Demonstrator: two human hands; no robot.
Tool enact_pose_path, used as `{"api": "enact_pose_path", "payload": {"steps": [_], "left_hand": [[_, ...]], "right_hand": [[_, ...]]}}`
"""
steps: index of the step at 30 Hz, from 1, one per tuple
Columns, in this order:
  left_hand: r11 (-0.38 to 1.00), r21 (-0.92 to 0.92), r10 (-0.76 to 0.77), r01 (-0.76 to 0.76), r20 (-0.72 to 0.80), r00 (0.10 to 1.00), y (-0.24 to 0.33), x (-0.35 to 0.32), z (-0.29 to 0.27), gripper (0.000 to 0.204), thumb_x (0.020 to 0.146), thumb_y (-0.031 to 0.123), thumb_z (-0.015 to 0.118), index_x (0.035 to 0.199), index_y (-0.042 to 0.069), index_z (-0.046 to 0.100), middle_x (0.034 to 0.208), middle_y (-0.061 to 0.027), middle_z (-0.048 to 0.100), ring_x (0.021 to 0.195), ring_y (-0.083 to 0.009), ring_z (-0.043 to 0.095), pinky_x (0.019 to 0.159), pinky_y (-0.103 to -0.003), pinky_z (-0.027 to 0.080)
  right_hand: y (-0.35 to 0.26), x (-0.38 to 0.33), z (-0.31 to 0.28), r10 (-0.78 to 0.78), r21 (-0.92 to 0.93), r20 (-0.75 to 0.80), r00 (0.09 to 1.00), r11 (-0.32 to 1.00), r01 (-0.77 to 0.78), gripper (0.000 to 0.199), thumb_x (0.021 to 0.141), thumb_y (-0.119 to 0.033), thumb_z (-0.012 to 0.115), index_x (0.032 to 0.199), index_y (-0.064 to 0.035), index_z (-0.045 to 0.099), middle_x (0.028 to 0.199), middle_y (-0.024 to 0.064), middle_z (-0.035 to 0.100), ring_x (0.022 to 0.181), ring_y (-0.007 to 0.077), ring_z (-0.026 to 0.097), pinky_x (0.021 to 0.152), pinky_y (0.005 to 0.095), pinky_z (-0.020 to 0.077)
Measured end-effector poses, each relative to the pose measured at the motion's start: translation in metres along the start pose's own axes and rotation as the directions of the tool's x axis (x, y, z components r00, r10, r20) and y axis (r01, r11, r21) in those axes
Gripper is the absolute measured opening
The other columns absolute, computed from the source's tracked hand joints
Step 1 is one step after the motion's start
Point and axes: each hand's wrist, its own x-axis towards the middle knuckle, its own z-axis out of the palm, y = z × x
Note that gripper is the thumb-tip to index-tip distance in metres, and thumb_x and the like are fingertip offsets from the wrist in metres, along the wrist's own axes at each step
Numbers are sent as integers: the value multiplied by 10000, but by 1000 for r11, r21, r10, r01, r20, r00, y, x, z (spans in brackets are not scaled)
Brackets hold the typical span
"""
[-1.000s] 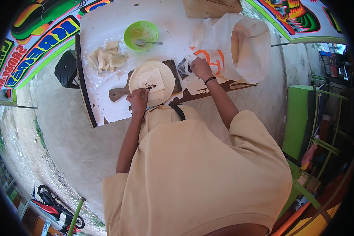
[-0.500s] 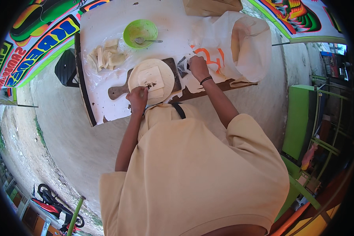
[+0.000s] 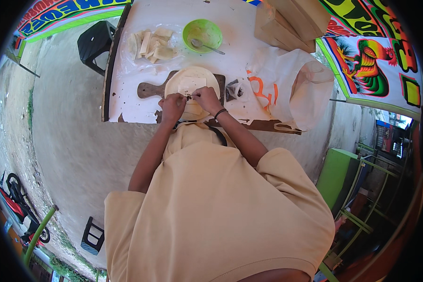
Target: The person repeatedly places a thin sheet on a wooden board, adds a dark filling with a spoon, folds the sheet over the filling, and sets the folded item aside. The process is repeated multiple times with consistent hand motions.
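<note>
A pale round disc (image 3: 173,85), perhaps a plate or stacked wrappers, lies on a wooden paddle board (image 3: 149,90). On it rest thin square pale sheets (image 3: 191,83) with a small heap of dark crumbs (image 3: 189,97). My left hand (image 3: 173,108) is closed in a pinch at the left of the crumbs. From the right, my right hand (image 3: 207,99) pinches close beside it, fingertips almost meeting. Whatever the fingers hold is too small to make out. A small dark and clear packet (image 3: 235,90) lies right of the board.
Beyond the board sit a green bowl (image 3: 187,41) with a spoon (image 3: 207,46) and pale strips (image 3: 154,46) on clear plastic. A white plastic bag (image 3: 310,87) covers the table's right side. Brown boxes (image 3: 291,23) stand behind it. A black stool (image 3: 95,44) is at the left.
My right hand has left the dark packet and come left over the disc to join my left hand at the crumbs. The whole view has shifted, showing more of the boxes.
</note>
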Motion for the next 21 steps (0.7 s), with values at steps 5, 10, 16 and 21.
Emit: {"api": "enact_pose_path", "payload": {"steps": [5, 10, 16, 21], "left_hand": [[999, -35, -29, 30, 26, 999, 3, 1, -3, 162, 836, 255, 658, 873, 101, 688, 885, -75, 685, 937, -254, 625, 870, -473, 328], [1000, 19, -15, 14, 35, 999, 3, 3, -6, 198, 845, 288, 654, 900, 103, 697, 917, -87, 695, 884, -269, 650, 812, -455, 391], [999, 29, -16, 15, 61, 998, 2, 4, -5, 202, 847, 278, 644, 901, 90, 696, 924, -84, 695, 882, -271, 651, 826, -452, 390], [1000, -4, 7, -7, 69, 998, 4, 2, -9, 182, 841, 258, 654, 904, 93, 697, 935, -73, 694, 907, -249, 650, 813, -436, 403]], "right_hand": [[1, -4, 2, -38, -50, -96, 995, 998, 33, 210, 797, -177, 671, 966, -61, 714, 877, 174, 692, 778, 341, 666, 756, 402, 528], [-7, 9, -37, 141, 90, -361, 922, 989, -116, 474, 779, -323, 746, 1122, -13, 644, 936, 161, 689, 695, 214, 677, 671, 326, 540], [-5, 74, -72, 531, 831, -353, 771, 557, -3, 480, 821, -226, 749, 1151, 77, 575, 888, 114, 644, 639, 141, 616, 568, 247, 519], [6, 118, -59, 673, 943, -242, 699, 332, 6, 238, 865, -104, 675, 1033, 60, 637, 788, 84, 648, 596, 127, 612, 535, 245, 519]]}}
